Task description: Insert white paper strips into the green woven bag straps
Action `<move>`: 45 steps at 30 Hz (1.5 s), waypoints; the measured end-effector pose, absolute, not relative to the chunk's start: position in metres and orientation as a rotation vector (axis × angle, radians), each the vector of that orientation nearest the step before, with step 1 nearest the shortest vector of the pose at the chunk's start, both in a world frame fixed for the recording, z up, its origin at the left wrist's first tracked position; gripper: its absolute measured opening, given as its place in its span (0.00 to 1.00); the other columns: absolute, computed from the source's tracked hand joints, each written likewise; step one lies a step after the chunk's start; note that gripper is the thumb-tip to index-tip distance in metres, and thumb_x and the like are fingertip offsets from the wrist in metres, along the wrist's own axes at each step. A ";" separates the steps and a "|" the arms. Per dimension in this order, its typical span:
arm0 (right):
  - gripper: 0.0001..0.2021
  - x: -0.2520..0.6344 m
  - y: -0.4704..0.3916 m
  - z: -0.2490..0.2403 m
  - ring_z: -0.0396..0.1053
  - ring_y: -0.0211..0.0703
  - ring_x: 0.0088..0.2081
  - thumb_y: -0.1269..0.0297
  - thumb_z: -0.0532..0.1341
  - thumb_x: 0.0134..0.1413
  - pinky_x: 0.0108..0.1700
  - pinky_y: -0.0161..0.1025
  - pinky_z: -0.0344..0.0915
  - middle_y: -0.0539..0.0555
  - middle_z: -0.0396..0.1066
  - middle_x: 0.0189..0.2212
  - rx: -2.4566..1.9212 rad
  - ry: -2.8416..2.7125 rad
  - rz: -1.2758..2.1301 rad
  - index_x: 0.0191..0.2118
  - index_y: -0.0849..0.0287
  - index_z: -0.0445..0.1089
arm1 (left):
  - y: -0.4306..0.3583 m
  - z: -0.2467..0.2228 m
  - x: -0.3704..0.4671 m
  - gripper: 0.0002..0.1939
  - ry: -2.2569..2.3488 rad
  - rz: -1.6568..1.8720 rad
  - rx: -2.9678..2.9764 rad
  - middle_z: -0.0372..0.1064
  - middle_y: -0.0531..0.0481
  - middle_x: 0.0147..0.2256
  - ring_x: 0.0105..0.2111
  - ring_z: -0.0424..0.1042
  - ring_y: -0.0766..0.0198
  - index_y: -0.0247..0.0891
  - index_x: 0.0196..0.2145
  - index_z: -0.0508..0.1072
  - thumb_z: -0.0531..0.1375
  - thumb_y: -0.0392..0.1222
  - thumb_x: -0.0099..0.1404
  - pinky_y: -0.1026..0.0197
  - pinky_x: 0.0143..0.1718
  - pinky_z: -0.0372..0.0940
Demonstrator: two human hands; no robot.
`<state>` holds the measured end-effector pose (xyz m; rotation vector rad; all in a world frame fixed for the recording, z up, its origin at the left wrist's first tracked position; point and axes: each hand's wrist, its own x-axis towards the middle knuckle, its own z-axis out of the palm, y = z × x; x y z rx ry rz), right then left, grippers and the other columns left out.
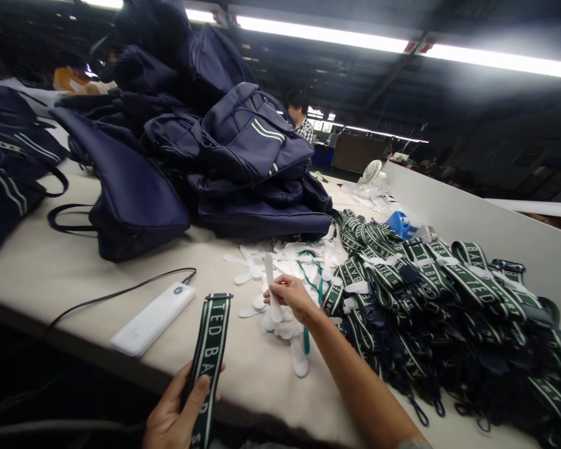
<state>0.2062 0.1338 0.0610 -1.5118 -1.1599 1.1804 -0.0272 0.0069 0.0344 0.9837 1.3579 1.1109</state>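
Observation:
My left hand (pixel 182 405) is wrapped round a folded green strap (pixel 214 337) with white lettering and a dark buckle at its top end, held upright at the table's front edge. Over the middle of the table, my right hand (pixel 292 296) pinches a white serrated strip (pixel 270 271) between thumb and fingers. Beneath and around that hand lies a loose pile of similar white strips (pixel 300 358), with a few teal ribbons among them. A large heap of green lettered straps (pixel 411 274) with dark hooks spreads to the right.
Navy bags (pixel 257 143) are stacked high behind the pile, with more at the far left. A white power bank (pixel 154 318) with a black cable lies left of centre. A grey partition (pixel 439 199) borders the right; people are behind.

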 end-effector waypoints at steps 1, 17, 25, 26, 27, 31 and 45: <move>0.11 0.203 0.123 0.060 0.70 0.37 0.24 0.57 0.61 0.52 0.29 0.35 0.66 0.51 0.73 0.25 -1.441 -1.135 1.257 0.32 0.59 0.63 | 0.009 0.037 -0.027 0.28 1.353 1.117 1.018 0.72 0.51 0.25 0.23 0.67 0.62 0.39 0.44 0.76 0.65 0.63 0.54 0.67 0.18 0.60; 0.14 0.174 0.051 0.030 0.66 0.34 0.20 0.58 0.69 0.46 0.24 0.31 0.60 0.49 0.71 0.20 -1.000 -0.843 1.698 0.37 0.63 0.77 | 0.018 0.052 -0.006 0.24 1.194 1.045 1.047 0.71 0.52 0.27 0.25 0.67 0.66 0.38 0.49 0.73 0.62 0.58 0.62 0.69 0.23 0.61; 0.17 0.178 0.051 0.040 0.75 0.51 0.42 0.57 0.73 0.44 0.48 0.48 0.69 0.59 0.78 0.38 -0.958 -0.896 1.586 0.40 0.60 0.78 | 0.019 0.061 -0.016 0.22 1.205 1.117 1.039 0.74 0.50 0.31 0.28 0.69 0.64 0.38 0.46 0.74 0.63 0.57 0.62 0.68 0.25 0.63; 0.14 0.180 0.052 0.041 0.74 0.49 0.37 0.55 0.71 0.46 0.44 0.47 0.69 0.57 0.77 0.34 -1.047 -0.983 1.493 0.37 0.59 0.79 | 0.018 0.063 -0.019 0.21 1.215 1.129 1.066 0.75 0.49 0.31 0.28 0.69 0.64 0.39 0.45 0.75 0.62 0.57 0.62 0.68 0.26 0.64; 0.12 0.182 0.053 0.042 0.73 0.47 0.34 0.55 0.70 0.49 0.42 0.46 0.68 0.56 0.75 0.30 -1.141 -1.093 1.360 0.33 0.58 0.79 | 0.018 0.065 -0.021 0.21 1.228 1.140 1.101 0.75 0.49 0.31 0.28 0.69 0.64 0.39 0.45 0.75 0.62 0.57 0.62 0.68 0.27 0.64; 0.07 0.183 0.052 0.058 0.66 0.48 0.43 0.62 0.65 0.56 0.50 0.45 0.62 0.55 0.70 0.40 -1.241 -1.500 0.785 0.28 0.55 0.76 | 0.014 0.074 -0.026 0.18 1.253 1.171 1.284 0.75 0.50 0.29 0.29 0.71 0.61 0.40 0.43 0.78 0.64 0.55 0.61 0.65 0.31 0.67; 0.19 0.164 0.036 0.046 0.61 0.33 0.20 0.50 0.63 0.57 0.24 0.30 0.55 0.50 0.68 0.19 -0.914 -1.250 1.604 0.27 0.63 0.72 | 0.016 0.052 -0.007 0.36 1.032 0.877 0.966 0.75 0.48 0.33 0.21 0.70 0.65 0.41 0.57 0.52 0.65 0.56 0.60 0.66 0.21 0.61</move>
